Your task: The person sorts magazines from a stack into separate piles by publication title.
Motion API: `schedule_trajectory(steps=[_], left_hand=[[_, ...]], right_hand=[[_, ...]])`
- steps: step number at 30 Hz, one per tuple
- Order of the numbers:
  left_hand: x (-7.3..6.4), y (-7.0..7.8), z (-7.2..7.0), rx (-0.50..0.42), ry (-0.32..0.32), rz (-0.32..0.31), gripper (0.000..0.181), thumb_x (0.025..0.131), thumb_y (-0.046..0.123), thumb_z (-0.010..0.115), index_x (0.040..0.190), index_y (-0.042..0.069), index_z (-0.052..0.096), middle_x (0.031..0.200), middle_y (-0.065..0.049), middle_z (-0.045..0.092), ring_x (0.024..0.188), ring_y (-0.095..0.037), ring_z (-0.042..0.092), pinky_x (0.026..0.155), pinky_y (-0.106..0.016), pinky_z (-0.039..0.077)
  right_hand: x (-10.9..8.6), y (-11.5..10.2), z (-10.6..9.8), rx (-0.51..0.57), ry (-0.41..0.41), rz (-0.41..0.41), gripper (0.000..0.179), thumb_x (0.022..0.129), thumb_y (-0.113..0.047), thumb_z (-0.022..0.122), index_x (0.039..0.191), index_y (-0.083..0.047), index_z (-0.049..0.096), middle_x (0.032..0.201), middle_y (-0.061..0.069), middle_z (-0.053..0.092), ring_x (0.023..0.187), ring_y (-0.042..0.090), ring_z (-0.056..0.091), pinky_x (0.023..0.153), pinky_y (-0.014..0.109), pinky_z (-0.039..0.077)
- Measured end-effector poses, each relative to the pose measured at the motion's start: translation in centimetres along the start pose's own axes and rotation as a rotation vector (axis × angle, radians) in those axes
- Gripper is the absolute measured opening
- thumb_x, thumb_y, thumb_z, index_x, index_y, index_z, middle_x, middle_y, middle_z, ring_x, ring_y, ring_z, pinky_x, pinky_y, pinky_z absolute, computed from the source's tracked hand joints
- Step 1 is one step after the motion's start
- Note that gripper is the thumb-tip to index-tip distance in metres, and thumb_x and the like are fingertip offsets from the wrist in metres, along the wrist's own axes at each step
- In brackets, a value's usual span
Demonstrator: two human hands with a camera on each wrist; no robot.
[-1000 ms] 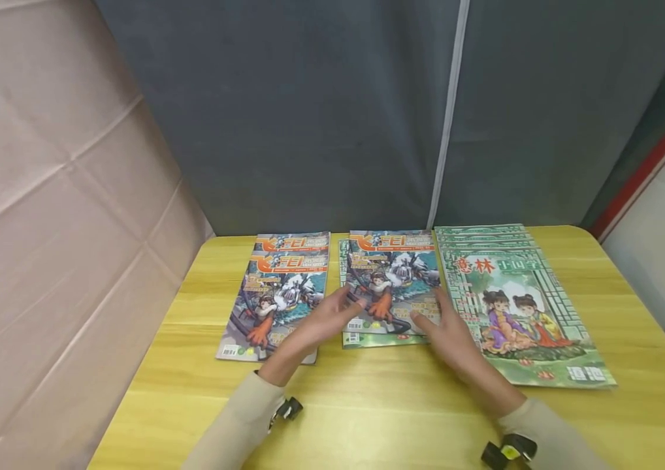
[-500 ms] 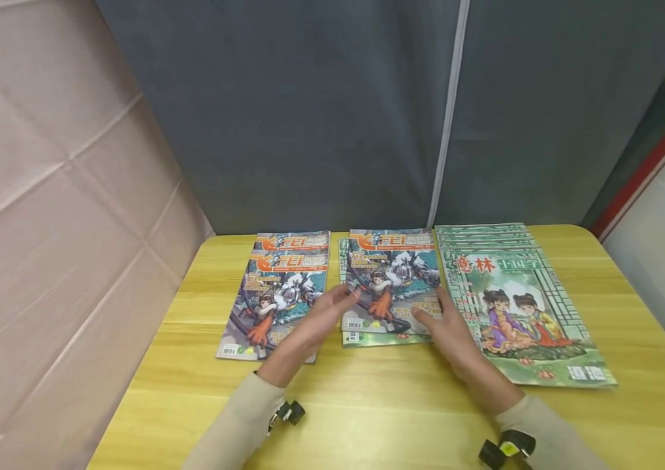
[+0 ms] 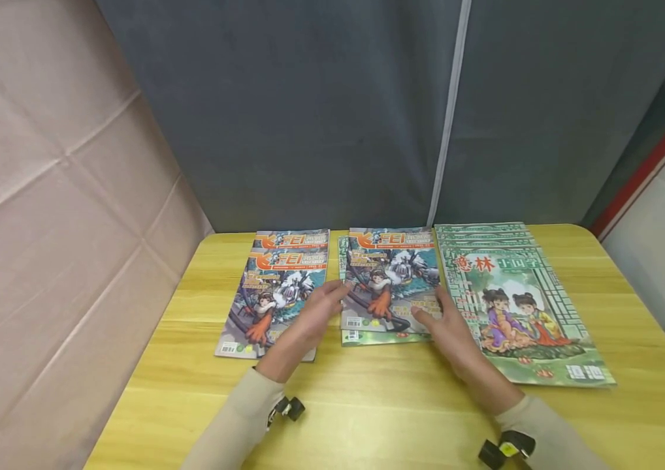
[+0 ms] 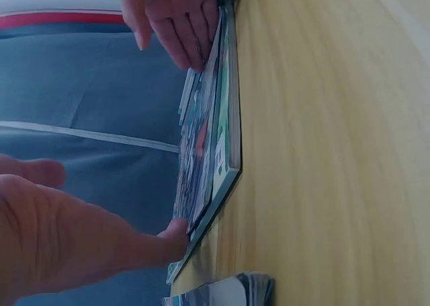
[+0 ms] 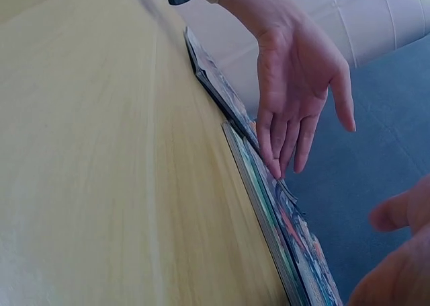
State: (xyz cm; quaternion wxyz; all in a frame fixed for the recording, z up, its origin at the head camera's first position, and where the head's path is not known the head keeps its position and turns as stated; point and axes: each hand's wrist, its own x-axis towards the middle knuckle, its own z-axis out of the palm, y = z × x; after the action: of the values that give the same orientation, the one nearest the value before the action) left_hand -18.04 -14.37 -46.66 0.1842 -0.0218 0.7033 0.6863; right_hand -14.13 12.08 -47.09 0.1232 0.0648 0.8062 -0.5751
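Note:
A magazine with an orange title and a figure in red (image 3: pixel 391 281) lies on a green magazine (image 3: pixel 388 339) whose lower and left edges stick out. My left hand (image 3: pixel 323 310) is at its left edge, with straight fingertips touching it. Straight fingers of my right hand (image 3: pixel 449 329) rest along the right edge, the thumb near the cover. In the left wrist view my right hand (image 4: pixel 178 17) stands palm inward with its fingers extended. The right wrist view shows my left hand (image 5: pixel 292 94) extended, its thumb well away from the cover.
Two overlapping magazines of the orange-titled kind (image 3: pixel 276 307) lie at the left. On the right is a fanned row of several green magazines (image 3: pixel 532 313). All lie on a yellow wooden table (image 3: pixel 379 418), with a dark grey curtain (image 3: pixel 309 117) behind.
My left hand has drawn slightly leftward, and its thumb has come off the middle magazine's cover. The right hand has stayed nearly still. The magazines keep their places.

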Motion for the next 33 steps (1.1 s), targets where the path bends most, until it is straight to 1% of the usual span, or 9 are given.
schedule_trajectory(steps=[6, 11, 14, 17, 20, 24, 27, 29, 33], left_hand=[[0.4, 0.4, -0.9, -0.206, 0.005, 0.01, 0.075, 0.11, 0.032, 0.051, 0.164, -0.008, 0.019, 0.174, -0.025, 0.022, 0.16, -0.04, 0.03, 0.135, -0.049, 0.023], [0.8, 0.7, -1.2, -0.283, 0.007, 0.02, 0.07, 0.11, 0.023, 0.052, 0.162, -0.011, 0.021, 0.169, -0.027, 0.033, 0.157, -0.038, 0.039, 0.134, -0.046, 0.026], [1.3, 0.7, -1.0, -0.249, -0.017, 0.019, 0.063, 0.109, 0.017, 0.052, 0.16, -0.01, 0.028, 0.164, -0.026, 0.042, 0.155, -0.038, 0.041, 0.133, -0.047, 0.03], [1.8, 0.5, -0.6, -0.172, -0.042, 0.022, 0.058, 0.108, 0.011, 0.053, 0.161, -0.002, 0.035, 0.162, -0.025, 0.045, 0.15, -0.04, 0.047, 0.127, -0.052, 0.039], [2.1, 0.3, -0.2, -0.103, -0.056, 0.025, 0.058, 0.106, 0.007, 0.054, 0.161, 0.01, 0.038, 0.162, -0.024, 0.045, 0.143, -0.041, 0.053, 0.116, -0.055, 0.05], [2.2, 0.4, 0.3, -0.061, -0.047, 0.018, 0.06, 0.104, 0.004, 0.056, 0.159, 0.019, 0.04, 0.161, -0.021, 0.048, 0.133, -0.036, 0.062, 0.1, -0.049, 0.061], [2.3, 0.6, 0.5, -0.061, -0.051, 0.011, 0.06, 0.104, 0.003, 0.054, 0.158, 0.02, 0.035, 0.158, -0.02, 0.053, 0.117, -0.032, 0.07, 0.086, -0.042, 0.064], [2.3, 0.6, 0.6, -0.046, -0.062, 0.021, 0.059, 0.105, 0.002, 0.051, 0.158, 0.019, 0.032, 0.154, -0.021, 0.056, 0.107, -0.033, 0.073, 0.08, -0.044, 0.065], [2.3, 0.5, 0.8, 0.021, -0.038, 0.071, 0.061, 0.103, -0.002, 0.051, 0.156, 0.019, 0.029, 0.149, -0.02, 0.059, 0.111, -0.03, 0.071, 0.084, -0.041, 0.062]], right_hand=[[-0.2, 0.1, 0.0, -0.01, 0.007, -0.011, 0.099, 0.104, -0.035, 0.064, 0.17, -0.009, -0.005, 0.179, 0.019, -0.002, 0.165, 0.045, 0.002, 0.134, 0.063, 0.004], [-0.4, 0.1, 0.0, -0.03, 0.016, -0.016, 0.097, 0.104, -0.035, 0.064, 0.17, -0.008, -0.002, 0.179, 0.018, 0.0, 0.165, 0.045, 0.003, 0.134, 0.063, 0.005], [-0.5, 0.1, 0.1, -0.036, 0.02, -0.018, 0.096, 0.104, -0.035, 0.064, 0.17, -0.008, -0.001, 0.179, 0.018, 0.0, 0.165, 0.044, 0.004, 0.134, 0.062, 0.005], [-0.5, 0.1, 0.1, -0.033, 0.02, -0.023, 0.096, 0.104, -0.034, 0.064, 0.17, -0.007, 0.0, 0.179, 0.019, 0.001, 0.165, 0.044, 0.004, 0.134, 0.061, 0.005], [-0.5, 0.2, 0.2, -0.03, 0.021, -0.023, 0.095, 0.104, -0.033, 0.064, 0.17, -0.007, 0.001, 0.179, 0.019, 0.002, 0.165, 0.044, 0.004, 0.134, 0.061, 0.005], [-0.5, 0.3, 0.3, -0.042, 0.03, -0.019, 0.094, 0.104, -0.034, 0.063, 0.17, -0.006, 0.002, 0.179, 0.02, 0.004, 0.165, 0.044, 0.007, 0.134, 0.062, 0.007], [-0.4, 0.3, 0.4, -0.051, 0.034, -0.018, 0.093, 0.105, -0.035, 0.063, 0.17, -0.007, 0.003, 0.179, 0.02, 0.006, 0.165, 0.045, 0.008, 0.134, 0.062, 0.008], [-0.4, 0.4, 0.5, -0.051, 0.036, -0.019, 0.092, 0.105, -0.035, 0.062, 0.17, -0.007, 0.004, 0.178, 0.02, 0.006, 0.165, 0.045, 0.008, 0.134, 0.063, 0.008], [-0.4, 0.5, 0.6, -0.047, 0.04, -0.024, 0.091, 0.105, -0.033, 0.062, 0.17, -0.006, 0.005, 0.178, 0.021, 0.007, 0.164, 0.045, 0.009, 0.134, 0.063, 0.009]])
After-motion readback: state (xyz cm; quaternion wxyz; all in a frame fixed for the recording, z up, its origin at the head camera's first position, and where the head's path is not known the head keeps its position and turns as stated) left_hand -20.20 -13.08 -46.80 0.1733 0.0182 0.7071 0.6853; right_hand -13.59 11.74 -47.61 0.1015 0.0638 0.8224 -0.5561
